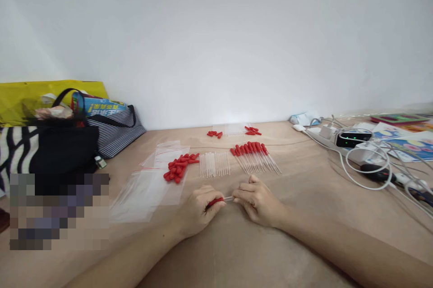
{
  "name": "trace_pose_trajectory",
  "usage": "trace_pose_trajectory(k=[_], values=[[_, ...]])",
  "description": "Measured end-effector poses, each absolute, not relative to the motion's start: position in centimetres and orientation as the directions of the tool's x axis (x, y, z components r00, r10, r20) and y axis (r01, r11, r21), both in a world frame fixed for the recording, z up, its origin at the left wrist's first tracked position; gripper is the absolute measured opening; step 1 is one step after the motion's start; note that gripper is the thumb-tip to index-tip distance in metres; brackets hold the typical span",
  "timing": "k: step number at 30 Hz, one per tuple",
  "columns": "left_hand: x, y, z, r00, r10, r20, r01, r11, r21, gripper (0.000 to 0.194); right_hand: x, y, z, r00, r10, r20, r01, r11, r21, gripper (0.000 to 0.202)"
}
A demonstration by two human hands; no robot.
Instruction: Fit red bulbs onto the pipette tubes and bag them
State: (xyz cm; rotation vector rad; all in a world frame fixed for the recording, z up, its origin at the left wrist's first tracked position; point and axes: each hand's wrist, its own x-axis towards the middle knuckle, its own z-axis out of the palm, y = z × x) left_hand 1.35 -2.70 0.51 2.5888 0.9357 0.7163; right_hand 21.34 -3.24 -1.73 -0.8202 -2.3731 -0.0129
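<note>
Near the middle of the table, my left hand [202,209] is closed around a red rubber bulb [215,202]. A thin clear tube [228,198] runs from the bulb to my right hand [255,201], whose fingers pinch it. Beyond my left hand lies a pile of red bulbs [177,167], partly on clear plastic bags [145,189]. A row of clear tubes [214,164] lies right of that pile. Further right, several tubes with red bulbs on their ends [253,150] lie side by side in a slanted row.
At the back are more red bulbs [214,134] and clear tubes [234,130]. A striped bag [113,132] and a black bag [67,157] stand at the left. White cables [345,162], a power strip [314,132] and printed sheets [406,144] lie at the right.
</note>
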Motion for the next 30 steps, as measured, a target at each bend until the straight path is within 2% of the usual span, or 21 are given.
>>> trace_pose_trajectory(k=[15,21,26,30], values=[[1.8,-3.1,0.7,0.699,0.607,0.379,0.476,-0.79,0.387,0.023,20.4,-3.6,-1.8,-0.619,0.553,0.558,0.56,0.809,-0.179,0.023],[1.5,-2.7,0.6,0.686,0.636,0.355,0.488,-0.763,0.424,0.023,20.3,-3.5,-1.6,-0.613,0.574,0.542,0.589,0.79,-0.17,0.023],[1.0,-2.5,0.5,0.605,0.7,0.38,0.542,-0.711,0.448,0.019,20.9,-3.3,-1.6,-0.589,0.62,0.518,0.614,0.76,-0.212,0.021],[0.9,-2.3,0.3,0.652,0.631,0.42,0.477,-0.772,0.419,0.017,21.1,-3.3,-1.6,-0.603,0.615,0.508,0.613,0.765,-0.197,0.023]])
